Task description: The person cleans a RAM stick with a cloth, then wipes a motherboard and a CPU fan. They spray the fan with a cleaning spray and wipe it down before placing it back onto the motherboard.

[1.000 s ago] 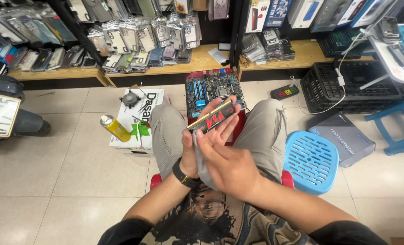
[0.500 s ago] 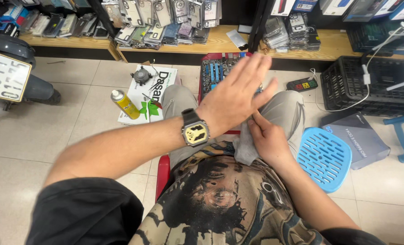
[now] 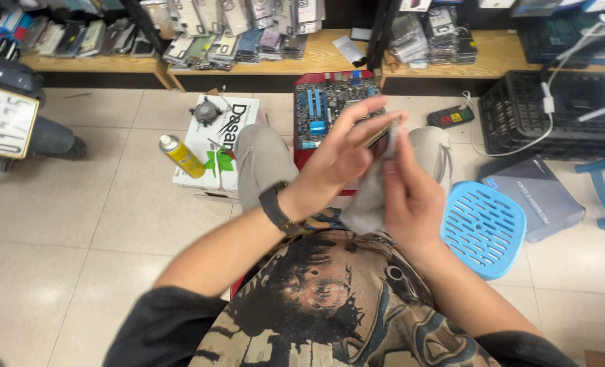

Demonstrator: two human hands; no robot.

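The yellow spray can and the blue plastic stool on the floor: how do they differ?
The yellow spray can is slim, closed-sided and lies tilted beside a white box, left of the person's knees. The blue plastic stool is broad and round with a slotted top, standing upright on the right, next to a grey box. The can is far smaller than the stool. Both rest on the tiled floor, untouched by either hand.

Tiled floor (image 3: 98, 224) bears yellow spray can (image 3: 182, 156), white box (image 3: 221, 146), blue stool (image 3: 484, 228)
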